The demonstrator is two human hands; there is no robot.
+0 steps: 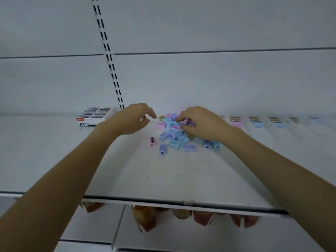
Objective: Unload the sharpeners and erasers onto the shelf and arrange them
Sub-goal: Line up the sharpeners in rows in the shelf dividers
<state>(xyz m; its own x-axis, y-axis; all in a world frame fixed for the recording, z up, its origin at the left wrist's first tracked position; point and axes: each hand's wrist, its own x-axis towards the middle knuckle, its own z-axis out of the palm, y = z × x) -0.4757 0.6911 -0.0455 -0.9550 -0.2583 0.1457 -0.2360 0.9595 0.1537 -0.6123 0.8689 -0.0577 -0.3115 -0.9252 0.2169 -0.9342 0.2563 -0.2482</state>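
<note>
A white shelf (127, 170) runs across the view, backed by pale panels with a slotted upright (109, 57) rising at 12 o'clock, slightly left. On it, just right of centre, lies the pile of sharpeners (174, 135), small pastel blocks in blue, pink and lilac, heaped loosely.

The right grip (201, 122) comes in from 4 o'clock and sits on the pile's far right side. Its fingers are curled down and the thumb is pressed in against them, pinching at pieces on top of the heap. Blur hides which piece is held. The left grip (135, 119) hovers at the pile's 9 o'clock, just beside it and not touching. Its fingers are loosely bent, thumb and forefinger near each other but apart, with nothing between them.

Two strays lie off the heap's near left edge: a pink sharpener (151, 141) at about 8 o'clock and a lilac sharpener (162, 149) at 7 o'clock.

At 3 o'clock, along the back wall, a row of sharpeners (257, 123) stands spaced apart, pink first and then blue, fading into blur toward the right edge. At 9 o'clock past the left grip, a box of erasers (96, 116) marked 4B sits against the back panel, dark erasers in two columns inside.

Bare shelf stretches from the pile toward 6 o'clock as far as the front lip (163, 201). Below that lip, brown and red packets (147, 219) hang or stand on a lower level, too blurred to tell which.
</note>
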